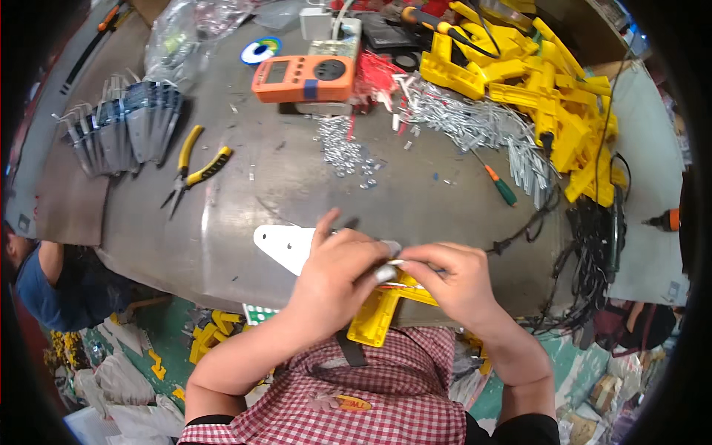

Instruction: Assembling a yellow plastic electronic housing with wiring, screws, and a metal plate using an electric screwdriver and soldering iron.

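A yellow plastic housing (374,319) is at the table's near edge, close to my body and under both hands. My left hand (334,271) is closed above it, thumb and forefinger together, the forefinger's neighbour lifted. Facing it, my right hand (454,280) pinches a thin white piece (396,262) between thumb and fingertips. The fingers hide most of that piece. A thin reddish wire (406,286) shows over the housing. Beside my left hand, partly covered by it, is a white tapered plate (285,243) with small holes.
Ahead lie an orange multimeter (304,78), small metal parts (343,148) and metal pins (467,115). Yellow-handled pliers (194,167) and bundled metal strips (122,126) are left. Right are yellow housings (556,96), a green-handled screwdriver (501,185) and black cables (586,245). Another person (70,285) is far left.
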The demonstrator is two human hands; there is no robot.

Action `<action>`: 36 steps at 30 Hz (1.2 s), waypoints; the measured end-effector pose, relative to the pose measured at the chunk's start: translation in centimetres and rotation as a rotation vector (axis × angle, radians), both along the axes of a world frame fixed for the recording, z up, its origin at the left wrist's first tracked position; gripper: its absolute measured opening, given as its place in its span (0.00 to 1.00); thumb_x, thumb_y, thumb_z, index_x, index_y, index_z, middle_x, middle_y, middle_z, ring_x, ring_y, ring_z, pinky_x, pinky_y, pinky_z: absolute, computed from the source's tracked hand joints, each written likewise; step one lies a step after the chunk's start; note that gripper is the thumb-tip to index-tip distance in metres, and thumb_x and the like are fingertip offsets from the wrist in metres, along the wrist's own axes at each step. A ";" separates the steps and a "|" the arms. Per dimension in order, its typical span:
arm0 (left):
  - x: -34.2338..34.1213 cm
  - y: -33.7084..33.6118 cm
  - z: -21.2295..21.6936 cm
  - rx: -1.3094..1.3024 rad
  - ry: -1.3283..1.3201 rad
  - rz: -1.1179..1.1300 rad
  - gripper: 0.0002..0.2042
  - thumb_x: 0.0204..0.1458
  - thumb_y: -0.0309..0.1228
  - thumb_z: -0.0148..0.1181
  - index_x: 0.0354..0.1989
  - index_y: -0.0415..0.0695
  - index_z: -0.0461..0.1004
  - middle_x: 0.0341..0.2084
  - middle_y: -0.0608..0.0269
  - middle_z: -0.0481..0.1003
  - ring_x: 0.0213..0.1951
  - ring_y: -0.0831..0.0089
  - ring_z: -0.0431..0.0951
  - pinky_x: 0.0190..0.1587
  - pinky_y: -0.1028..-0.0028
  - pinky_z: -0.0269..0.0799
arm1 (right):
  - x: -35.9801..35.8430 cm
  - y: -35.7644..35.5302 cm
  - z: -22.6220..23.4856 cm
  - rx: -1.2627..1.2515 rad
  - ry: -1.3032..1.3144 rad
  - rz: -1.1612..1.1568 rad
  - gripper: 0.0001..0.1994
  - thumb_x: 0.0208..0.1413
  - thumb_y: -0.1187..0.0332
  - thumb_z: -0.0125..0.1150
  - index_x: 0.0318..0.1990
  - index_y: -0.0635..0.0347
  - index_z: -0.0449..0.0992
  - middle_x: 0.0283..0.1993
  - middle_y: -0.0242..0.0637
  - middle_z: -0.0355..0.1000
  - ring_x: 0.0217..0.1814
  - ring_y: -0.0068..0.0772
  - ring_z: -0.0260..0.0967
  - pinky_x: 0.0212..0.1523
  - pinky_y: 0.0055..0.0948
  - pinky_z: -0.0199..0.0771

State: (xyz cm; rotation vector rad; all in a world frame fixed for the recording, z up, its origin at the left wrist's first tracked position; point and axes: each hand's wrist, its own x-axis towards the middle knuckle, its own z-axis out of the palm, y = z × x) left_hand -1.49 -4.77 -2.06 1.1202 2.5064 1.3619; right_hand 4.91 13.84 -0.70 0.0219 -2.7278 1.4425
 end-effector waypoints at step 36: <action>3.6 1.9 -1.8 0.125 0.386 0.037 0.11 0.36 0.30 0.64 0.25 0.43 0.67 0.44 0.53 0.64 0.56 0.54 0.61 0.64 0.41 0.41 | 1.3 2.7 1.7 0.019 0.080 0.290 0.05 0.46 0.80 0.62 0.33 0.64 0.77 0.27 0.38 0.66 0.30 0.34 0.65 0.33 0.28 0.66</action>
